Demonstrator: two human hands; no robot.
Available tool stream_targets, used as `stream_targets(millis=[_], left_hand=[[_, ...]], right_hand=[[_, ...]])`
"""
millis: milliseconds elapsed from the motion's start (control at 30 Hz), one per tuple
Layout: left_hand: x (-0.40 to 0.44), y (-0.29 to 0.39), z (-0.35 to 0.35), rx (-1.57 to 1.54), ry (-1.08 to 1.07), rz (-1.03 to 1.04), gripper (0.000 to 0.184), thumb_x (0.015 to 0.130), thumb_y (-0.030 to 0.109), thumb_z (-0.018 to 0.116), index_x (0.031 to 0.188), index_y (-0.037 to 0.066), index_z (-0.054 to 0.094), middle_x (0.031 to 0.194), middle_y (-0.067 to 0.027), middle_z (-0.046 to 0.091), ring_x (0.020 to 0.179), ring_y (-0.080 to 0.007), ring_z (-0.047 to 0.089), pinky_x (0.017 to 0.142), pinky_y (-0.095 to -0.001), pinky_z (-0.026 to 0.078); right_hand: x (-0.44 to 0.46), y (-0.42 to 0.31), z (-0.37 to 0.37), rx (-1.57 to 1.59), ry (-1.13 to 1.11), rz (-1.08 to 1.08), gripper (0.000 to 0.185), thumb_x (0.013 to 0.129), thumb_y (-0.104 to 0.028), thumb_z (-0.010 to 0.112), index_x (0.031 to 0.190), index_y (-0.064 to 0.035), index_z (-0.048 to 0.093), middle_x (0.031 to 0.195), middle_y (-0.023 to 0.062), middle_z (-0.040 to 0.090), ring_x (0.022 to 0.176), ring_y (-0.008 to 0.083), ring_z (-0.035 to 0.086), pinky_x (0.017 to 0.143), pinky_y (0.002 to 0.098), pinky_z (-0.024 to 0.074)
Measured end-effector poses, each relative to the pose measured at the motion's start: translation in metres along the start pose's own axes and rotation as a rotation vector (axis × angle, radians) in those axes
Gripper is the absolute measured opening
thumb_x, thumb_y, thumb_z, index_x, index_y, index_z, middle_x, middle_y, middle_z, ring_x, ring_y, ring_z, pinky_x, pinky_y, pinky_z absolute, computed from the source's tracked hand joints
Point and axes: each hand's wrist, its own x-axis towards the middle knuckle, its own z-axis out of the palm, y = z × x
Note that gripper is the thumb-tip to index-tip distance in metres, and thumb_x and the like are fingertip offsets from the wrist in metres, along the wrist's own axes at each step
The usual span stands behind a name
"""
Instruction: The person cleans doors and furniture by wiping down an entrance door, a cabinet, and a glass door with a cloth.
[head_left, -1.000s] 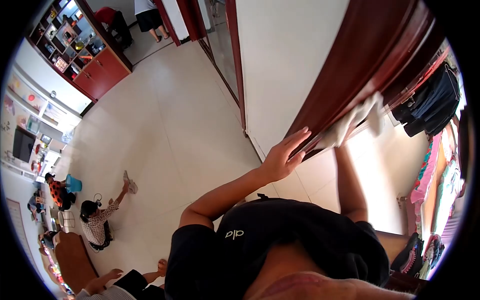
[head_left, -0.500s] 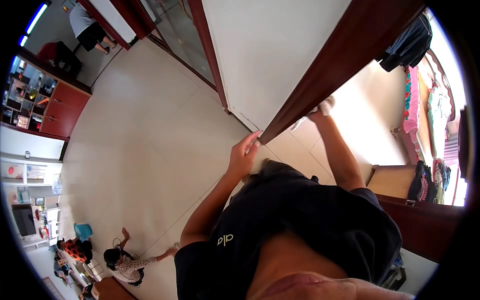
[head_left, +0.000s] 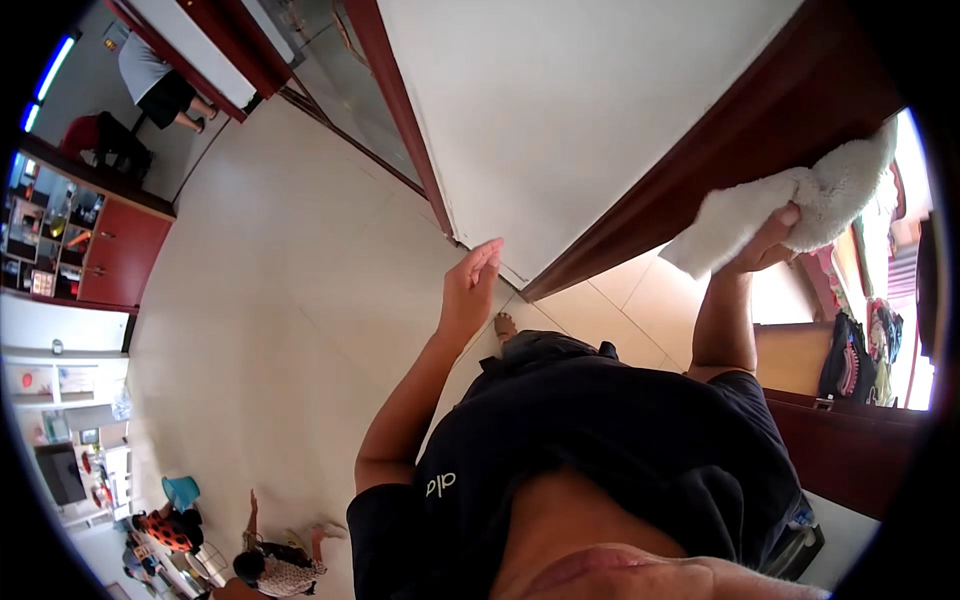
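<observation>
My right hand [head_left: 765, 243] is closed round a fluffy white cloth [head_left: 745, 218], raised beside the dark red wooden door frame [head_left: 690, 190]. The cloth's upper end lies over the frame's right side, while its other end hangs left of the hand. Whether it presses on the wood, I cannot tell. My left hand [head_left: 470, 292] has its fingers stretched out, holding nothing. It is by the lower corner of the white wall panel [head_left: 560, 120], with the fingertips overlapping the panel's edge in view; contact is unclear.
Pale floor tiles [head_left: 270, 260] spread to the left. A red cabinet with shelves [head_left: 125, 250] stands at far left. Several other people are about, one in a patterned top [head_left: 290, 575] at lower left, near a blue bucket [head_left: 181, 492]. Clothes [head_left: 845, 355] hang at right.
My right hand has come up from low behind the door frame, bringing the white cloth into full view. My left hand has shifted slightly left and up, off the frame's bottom corner.
</observation>
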Motion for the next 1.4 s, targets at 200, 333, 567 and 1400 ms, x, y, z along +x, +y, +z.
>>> stream_targets(millis=[200,333,567,1400], left_hand=[[0.043,0.02,-0.013,0.023,-0.015,-0.027,0.032,0.103,0.012,0.05,0.128,-0.005,0.058,0.123,-0.0113,0.065,0.117,-0.0187,0.059,0.101,-0.0299,0.044],[0.054,0.019,-0.025,-0.012,-0.109,-0.081,0.034,0.104,0.018,0.05,0.128,-0.004,0.058,0.124,-0.0113,0.064,0.117,-0.0195,0.059,0.1,-0.031,0.044],[0.082,0.062,-0.087,-0.409,-0.317,0.052,0.057,0.106,0.039,0.041,0.147,-0.001,0.038,0.14,-0.0131,0.053,0.13,-0.0225,0.05,0.11,-0.0363,0.036],[0.22,0.025,-0.362,-0.459,0.118,-0.266,0.048,0.101,0.036,0.055,0.134,0.001,0.05,0.127,-0.0073,0.059,0.116,-0.0184,0.057,0.098,-0.0334,0.045]], right_hand=[[0.036,-0.053,0.081,0.774,-0.752,0.401,0.048,0.094,-0.04,0.059,0.115,0.0028,0.055,0.11,0.0188,0.064,0.102,0.0336,0.059,0.091,0.0444,0.0458],[0.017,-0.072,0.089,0.434,-0.991,0.296,0.047,0.096,-0.033,0.057,0.122,0.005,0.05,0.116,0.0215,0.061,0.106,0.0343,0.059,0.094,0.044,0.0453],[-0.105,-0.028,0.188,-0.277,-0.953,0.533,0.049,0.098,-0.021,0.053,0.134,0.009,0.042,0.128,0.0261,0.055,0.114,0.0354,0.058,0.099,0.0433,0.0445],[-0.189,0.099,0.44,-0.511,-1.062,0.579,0.043,0.098,-0.014,0.055,0.14,-0.0054,0.051,0.141,0.0156,0.053,0.13,0.0326,0.05,0.106,0.0384,0.0412]])
